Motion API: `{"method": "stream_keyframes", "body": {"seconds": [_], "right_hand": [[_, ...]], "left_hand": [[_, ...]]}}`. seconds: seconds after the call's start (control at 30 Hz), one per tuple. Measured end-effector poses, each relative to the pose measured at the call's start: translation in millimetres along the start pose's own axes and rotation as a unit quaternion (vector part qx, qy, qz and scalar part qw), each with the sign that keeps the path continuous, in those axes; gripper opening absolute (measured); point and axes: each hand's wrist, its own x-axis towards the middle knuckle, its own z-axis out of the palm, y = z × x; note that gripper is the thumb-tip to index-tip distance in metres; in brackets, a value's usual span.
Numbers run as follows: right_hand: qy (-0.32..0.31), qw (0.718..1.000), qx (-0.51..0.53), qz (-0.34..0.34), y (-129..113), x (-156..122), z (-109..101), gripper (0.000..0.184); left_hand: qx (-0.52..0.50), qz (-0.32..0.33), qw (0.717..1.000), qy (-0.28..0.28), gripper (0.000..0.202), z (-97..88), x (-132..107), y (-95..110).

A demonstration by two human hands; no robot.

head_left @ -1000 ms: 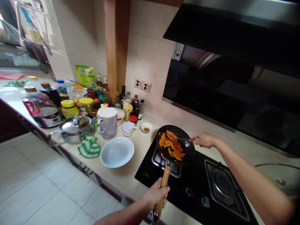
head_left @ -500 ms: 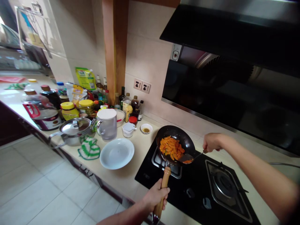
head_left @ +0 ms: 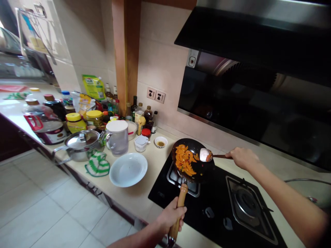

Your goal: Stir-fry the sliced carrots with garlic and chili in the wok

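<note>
1. At lower middle, the left hand (head_left: 172, 214) is wrapped around the wooden handle (head_left: 183, 193) of a dark wok (head_left: 205, 172); at right, the right hand (head_left: 241, 158) grips the turner (head_left: 205, 155) by its handle.
2. Orange vegetable slices (head_left: 184, 160) lie mostly in the wok's left half; a few sit by the turner's blade. Whether the blade touches the wok cannot be told.
3. The wok sits over the left burner of a black cooktop (head_left: 191, 220), its handle pointing toward the person and slightly left. The turner's long axis runs nearly level, blade to the left.
4. On the pale counter (head_left: 144, 199) left of the cooktop stand a white dish (head_left: 128, 169), a small striped bowl (head_left: 160, 142), a plastic pitcher (head_left: 117, 137), a green-and-white cloth (head_left: 97, 165) and a lidded steel pot (head_left: 82, 144).
5. Beyond are bottles, a wooden post (head_left: 126, 51), wall sockets (head_left: 156, 95) and a black range hood (head_left: 245, 41); pale floor tiles (head_left: 51, 206) show at lower left.
6. Half a second ago the blade was dark and low at the near right rim; now it is farther back, its bright face showing. The left grip is unchanged.
</note>
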Motion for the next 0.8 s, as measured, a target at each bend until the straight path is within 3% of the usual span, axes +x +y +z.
{"method": "stream_keyframes", "body": {"seconds": [0.2,0.3,0.47,0.57,0.67,0.8], "right_hand": [[0.042,0.998,-0.001,-0.044,-44,7,20,0.054],[0.052,0.996,0.027,-0.065,-42,-2,9,0.046],[-0.079,0.991,0.092,-0.057,-16,-10,-39,0.026],[-0.176,0.975,0.137,-0.015,-18,-8,-56,0.026],[-0.251,0.948,0.193,-0.014,-33,-3,-54,0.028],[-0.228,0.932,0.277,-0.05,-38,3,-34,0.033]], "left_hand": [[0.005,-0.005,1.0,0.0,0.039,0.8,-1,2],[0.0,-0.003,1.0,-0.006,0.043,0.3,0,2],[-0.001,0.002,1.0,-0.007,0.047,-1.0,3,-2],[-0.006,0.008,1.0,-0.01,0.049,-1.8,4,-4],[-0.008,0.009,1.0,-0.008,0.048,-2.2,4,-5],[-0.006,0.003,1.0,-0.011,0.046,-1.9,3,-4]]}}
